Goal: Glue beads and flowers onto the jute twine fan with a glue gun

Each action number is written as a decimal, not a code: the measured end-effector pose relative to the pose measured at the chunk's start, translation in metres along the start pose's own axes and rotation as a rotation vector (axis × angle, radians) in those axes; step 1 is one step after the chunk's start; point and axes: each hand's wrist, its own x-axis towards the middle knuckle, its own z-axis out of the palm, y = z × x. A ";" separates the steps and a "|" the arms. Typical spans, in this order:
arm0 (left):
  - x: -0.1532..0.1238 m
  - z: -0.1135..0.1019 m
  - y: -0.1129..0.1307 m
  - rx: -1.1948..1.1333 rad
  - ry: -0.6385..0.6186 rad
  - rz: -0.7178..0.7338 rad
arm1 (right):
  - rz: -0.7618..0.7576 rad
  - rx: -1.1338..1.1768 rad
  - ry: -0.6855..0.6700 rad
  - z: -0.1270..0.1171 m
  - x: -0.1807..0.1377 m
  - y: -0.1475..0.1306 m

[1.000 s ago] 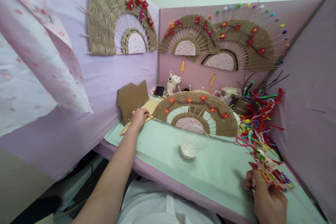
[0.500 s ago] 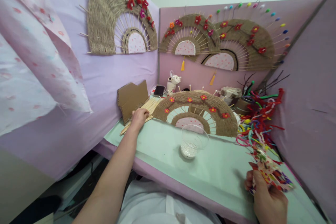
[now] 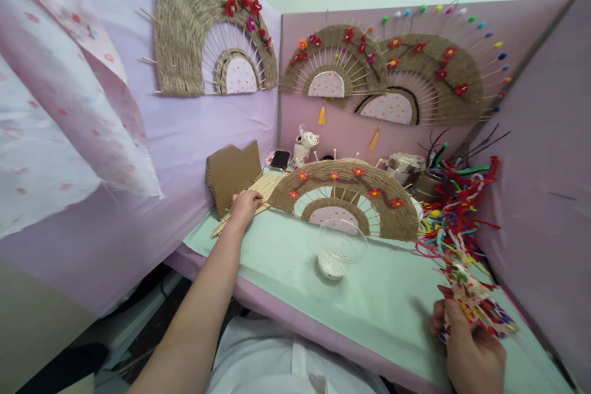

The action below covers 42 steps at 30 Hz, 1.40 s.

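Observation:
At the right front, my right hand (image 3: 468,345) is closed around a clear plastic bag (image 3: 489,314) of small colourful pieces. On the left, my left hand (image 3: 246,206) is over a pile of thin bamboo sticks (image 3: 226,221), its fingers curled together; whatever they pinch, if anything, is too small to make out. Just right of those fingers, a twine-woven fan (image 3: 341,172) with red flowers stands upright on the table. In front of it sits a clear plastic cup (image 3: 331,263) with white beads at its bottom.
Folded cardboard (image 3: 235,172) leans behind the sticks, near a phone (image 3: 279,159) and a white animal figure (image 3: 305,144). Tangled coloured pipe cleaners (image 3: 462,209) fill the right back of the table (image 3: 286,265). Several finished fans (image 3: 184,31) hang on the walls.

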 end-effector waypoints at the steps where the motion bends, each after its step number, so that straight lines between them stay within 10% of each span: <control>1: 0.000 0.000 0.000 0.000 -0.001 -0.001 | -0.002 0.002 0.002 0.000 0.000 -0.001; 14: -0.005 -0.005 0.005 0.031 0.030 -0.006 | 0.030 0.008 0.021 0.000 0.002 0.004; 20: -0.013 -0.020 0.017 0.013 0.267 -0.092 | 0.020 -0.013 0.011 0.000 0.003 0.004; 28: -0.075 -0.051 0.090 -0.266 0.513 0.169 | 0.024 -0.018 -0.002 0.001 0.002 -0.002; 35: -0.106 -0.088 0.198 -0.182 -0.175 0.989 | 0.015 -0.040 0.009 0.003 0.000 -0.010; 42: -0.057 -0.013 0.232 0.136 -0.801 1.086 | 0.026 0.062 -0.009 0.001 0.006 0.007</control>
